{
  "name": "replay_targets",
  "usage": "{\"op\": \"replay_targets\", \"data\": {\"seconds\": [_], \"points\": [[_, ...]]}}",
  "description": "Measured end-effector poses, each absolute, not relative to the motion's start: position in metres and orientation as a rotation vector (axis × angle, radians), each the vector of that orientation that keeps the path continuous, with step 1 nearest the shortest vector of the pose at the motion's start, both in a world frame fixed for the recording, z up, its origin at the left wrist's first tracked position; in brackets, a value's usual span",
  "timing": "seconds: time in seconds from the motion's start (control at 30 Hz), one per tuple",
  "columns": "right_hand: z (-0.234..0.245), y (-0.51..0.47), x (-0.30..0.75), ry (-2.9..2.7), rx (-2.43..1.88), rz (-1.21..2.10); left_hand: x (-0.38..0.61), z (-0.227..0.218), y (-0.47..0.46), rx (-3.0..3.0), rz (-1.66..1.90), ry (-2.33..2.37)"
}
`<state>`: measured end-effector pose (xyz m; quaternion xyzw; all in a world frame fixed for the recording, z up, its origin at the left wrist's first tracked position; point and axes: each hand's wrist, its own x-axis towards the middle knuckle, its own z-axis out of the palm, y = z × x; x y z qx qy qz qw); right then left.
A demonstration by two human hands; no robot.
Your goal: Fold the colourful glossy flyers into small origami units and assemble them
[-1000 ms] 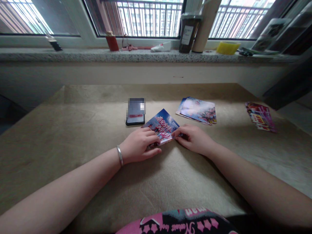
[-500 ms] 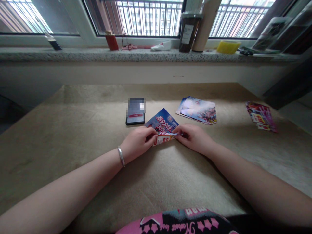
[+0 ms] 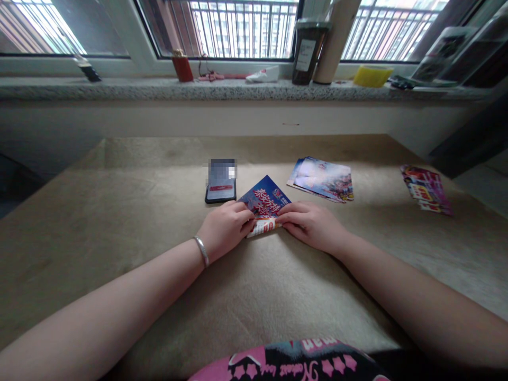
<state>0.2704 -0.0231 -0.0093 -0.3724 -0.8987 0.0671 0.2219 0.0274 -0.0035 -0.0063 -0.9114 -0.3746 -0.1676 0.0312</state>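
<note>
A blue leaflet (image 3: 265,198) with red and white lettering lies on the table, its lower edge folded up so a white printed strip shows. My left hand (image 3: 227,225), with a silver bangle on the wrist, holds the strip's left end between thumb and curled fingers. At the right end, my right hand (image 3: 311,225) grips the leaflet, its fingers laid over the fold and the thumb below. Fingers cover both ends of the fold. Just beyond my left hand is a phone (image 3: 220,194), its screen partly blurred out.
A stack of printed leaflets (image 3: 323,177) lies behind my right hand. More folded leaflets (image 3: 426,190) overlap at the table's right side. Along the stone windowsill (image 3: 238,91) stand a dark jar (image 3: 307,53), a red lighter-like object (image 3: 182,66) and a yellow tape roll (image 3: 372,76).
My right fingers have shifted left and come down over the folded strip. The fold now lies flatter, and my left hand has moved slightly.
</note>
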Motion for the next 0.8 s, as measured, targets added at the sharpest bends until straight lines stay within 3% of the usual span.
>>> {"op": "replay_targets", "data": {"seconds": [0.47,0.8], "points": [[-0.0133,-0.0208,0.2669,-2.599,-1.048,-0.034,0.0241,-0.0093,0.0011,-2.832,-0.586,-1.163],[-0.0168,-0.0194,0.2681,-2.593,-1.084,-0.012,0.0177,-0.0019,-0.0038,-2.874,-0.506,-0.774]]}}
